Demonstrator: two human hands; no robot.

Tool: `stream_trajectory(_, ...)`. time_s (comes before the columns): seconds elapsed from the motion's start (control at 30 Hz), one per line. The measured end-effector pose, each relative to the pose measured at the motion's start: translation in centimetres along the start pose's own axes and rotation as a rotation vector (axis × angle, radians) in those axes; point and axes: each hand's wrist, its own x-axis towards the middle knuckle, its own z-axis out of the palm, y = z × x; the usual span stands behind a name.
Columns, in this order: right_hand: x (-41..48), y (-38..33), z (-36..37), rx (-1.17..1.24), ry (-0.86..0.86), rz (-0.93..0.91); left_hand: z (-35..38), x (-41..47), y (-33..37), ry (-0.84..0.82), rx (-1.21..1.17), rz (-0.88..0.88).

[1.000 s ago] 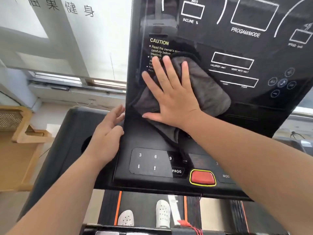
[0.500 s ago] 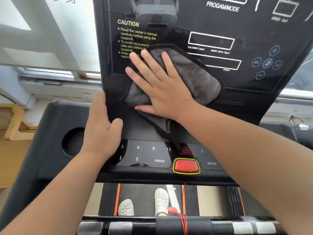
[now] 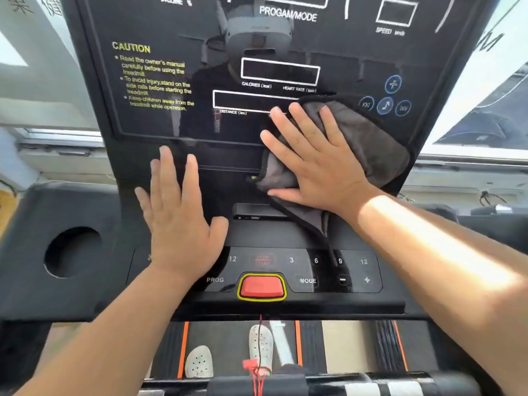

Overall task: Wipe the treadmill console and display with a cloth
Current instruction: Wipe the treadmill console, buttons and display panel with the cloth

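Note:
The black treadmill console [image 3: 285, 232] fills the view, its glossy display [image 3: 200, 32] rising behind with white outlined readout boxes and a yellow CAUTION text. A grey cloth [image 3: 368, 141] lies against the lower right of the display. My right hand [image 3: 317, 164] presses flat on the cloth with fingers spread and straight. My left hand [image 3: 180, 212] rests flat on the console below the display's left half, fingers straight, holding nothing. Part of the cloth hangs down toward the button row.
A red stop button [image 3: 261, 286] with a yellow ring sits at the console's front, flanked by PROG and MODE keys. A round cup holder [image 3: 71, 251] is in the left wing. Below, white shoes [image 3: 260, 342] stand on the belt beside a red safety cord [image 3: 258, 370].
My right hand slid the cloth rightward across the display, from the CAUTION text to the lower right. My left hand shifted from the console's left edge onto its middle.

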Motion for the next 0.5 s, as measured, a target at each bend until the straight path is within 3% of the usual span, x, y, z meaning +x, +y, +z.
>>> stream_trajectory(0.27,-5.6,3.4,1.2,-0.007,0.034,0.159,2.0,-2.0,0.0,-0.065,0.029,-0.092)
stream_trajectory(0.5,3.1,-2.6,-1.5,0.068,-0.033,0.05,2.4,-2.4,0.4,-0.091,0.068,-0.086)
